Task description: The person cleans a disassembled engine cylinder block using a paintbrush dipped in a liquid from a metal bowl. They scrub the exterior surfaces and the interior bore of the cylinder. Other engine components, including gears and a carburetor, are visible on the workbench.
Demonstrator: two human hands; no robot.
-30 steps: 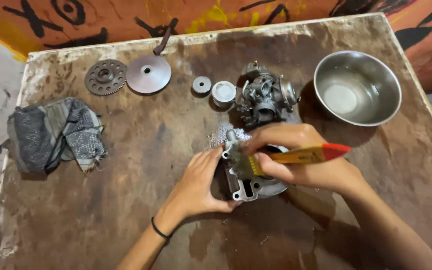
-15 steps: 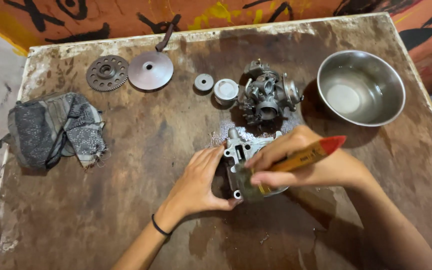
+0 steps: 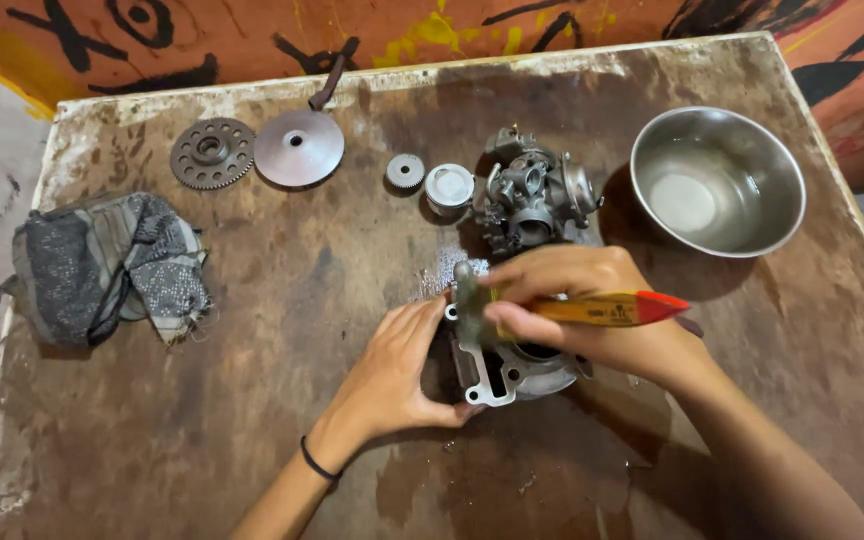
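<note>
On table [image 3: 252, 420], mid-front: metal engine part [image 3: 497, 370], wet patch round it.
L hand [image 3: 397, 375]: cupped on part's left side, steadying it.
R hand [image 3: 592, 310]: closed on brush w/ yellow-red handle [image 3: 607, 308], over part.
Behind: carburettor [image 3: 530, 195], steel bowl [image 3: 717, 180].
Far left: rag [image 3: 102, 265].

1. Table [image 3: 252, 440]: dark brown, stained, whitish worn patches along edges.
2. Brush handle [image 3: 602, 308]: yellow-orange, red tip.
3. Engine cylinder part [image 3: 497, 370]: dull grey metal.
4. Carburetor [image 3: 532, 195]: grey metal, dark grime.
5. Bowl [image 3: 717, 180]: shiny silver steel, pale inside.
6. Rag [image 3: 102, 265]: grey and dark, striped and speckled patterns, some beige.
7. Toothed disc [image 3: 212, 153]: dark grey.
8. Smooth disc [image 3: 299, 148]: brownish-grey metal.
9. Small gear [image 3: 405, 171]: grey.
10. Piston [image 3: 449, 187]: light silver.
11. Wall [image 3: 552, 25]: orange-red, black painted marks, yellow splashes.
12. Wristband [image 3: 314, 462] on left wrist: black.
</note>
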